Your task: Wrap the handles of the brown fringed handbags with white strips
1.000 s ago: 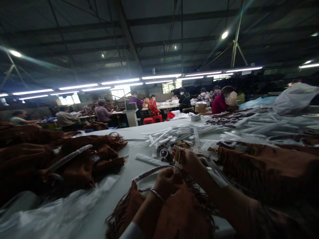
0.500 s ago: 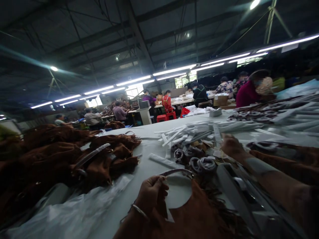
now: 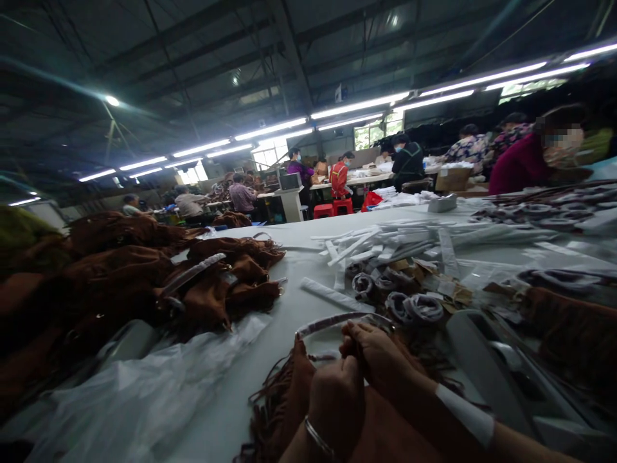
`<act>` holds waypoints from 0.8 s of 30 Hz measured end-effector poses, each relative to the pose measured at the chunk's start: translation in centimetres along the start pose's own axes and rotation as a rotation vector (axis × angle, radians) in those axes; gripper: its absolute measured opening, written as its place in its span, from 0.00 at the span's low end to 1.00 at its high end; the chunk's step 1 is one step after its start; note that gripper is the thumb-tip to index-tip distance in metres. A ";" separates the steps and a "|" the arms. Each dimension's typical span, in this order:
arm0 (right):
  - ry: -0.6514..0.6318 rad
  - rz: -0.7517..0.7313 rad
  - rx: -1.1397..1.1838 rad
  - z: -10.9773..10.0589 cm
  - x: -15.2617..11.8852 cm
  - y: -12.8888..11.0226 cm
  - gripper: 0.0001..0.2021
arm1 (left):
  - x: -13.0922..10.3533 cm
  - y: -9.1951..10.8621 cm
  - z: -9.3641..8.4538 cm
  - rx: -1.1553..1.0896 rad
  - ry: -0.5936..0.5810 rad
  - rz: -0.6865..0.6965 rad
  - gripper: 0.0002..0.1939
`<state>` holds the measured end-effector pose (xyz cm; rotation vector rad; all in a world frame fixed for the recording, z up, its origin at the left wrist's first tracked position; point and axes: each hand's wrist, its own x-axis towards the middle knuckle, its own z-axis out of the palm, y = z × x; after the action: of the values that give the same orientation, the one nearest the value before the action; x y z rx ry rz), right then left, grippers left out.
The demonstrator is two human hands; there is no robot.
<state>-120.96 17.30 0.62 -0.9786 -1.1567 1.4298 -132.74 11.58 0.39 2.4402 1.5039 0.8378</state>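
Observation:
Directly in front of me is a brown fringed bag [image 3: 385, 424], its opening facing up, tassels hanging at its left side. A handle wrapped in pale material [image 3: 328, 323] arches over the opening. My left hand [image 3: 340, 392], with a bangle at the wrist, is closed in a fist over the bag's opening. Against it, my right hand [image 3: 373, 350] pinches with thumb and fingers, just in front of the handle. Whatever lies between the two hands is too small and hidden to make out. A white band [image 3: 465, 415] covers part of my right forearm.
Brown bags [image 3: 207, 283] are heaped at left behind clear plastic [image 3: 159, 392]. Rolled wrapped straps [image 3: 414, 307], brown paper pieces [image 3: 456, 290] and white strips [image 3: 385, 241] lie beyond my hands. A grey device [image 3: 486, 366] stands at right. Several people work at tables behind.
My right hand has come back from the paper and strip pile to meet my left hand. My left hand has left the handle. The bag's left fringe now shows.

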 end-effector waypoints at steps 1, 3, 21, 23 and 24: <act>0.028 0.025 0.031 0.1 0.1 0.0 0.16 | -0.4 -0.5 -0.7 -0.075 -0.004 0.003 0.15; 0.081 0.068 0.033 0.4 0.0 0.2 0.15 | -0.8 -1.6 -2.5 -0.250 0.040 -0.087 0.15; -0.115 -0.131 -0.533 3.7 3.9 4.8 0.13 | 1.5 -13.2 -5.4 -0.609 -0.004 -0.383 0.14; -0.086 -0.156 -0.594 3.1 5.9 5.2 0.12 | 2.6 -15.7 -5.1 -0.582 -0.005 -0.433 0.15; -0.082 -0.162 -0.627 2.9 6.8 5.3 0.12 | 3.1 -17.0 -4.6 -0.575 -0.007 -0.472 0.14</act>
<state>-125.93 23.40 -3.96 -1.2183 -1.7587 0.9945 -147.31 21.75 -1.49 1.5988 1.4813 0.9784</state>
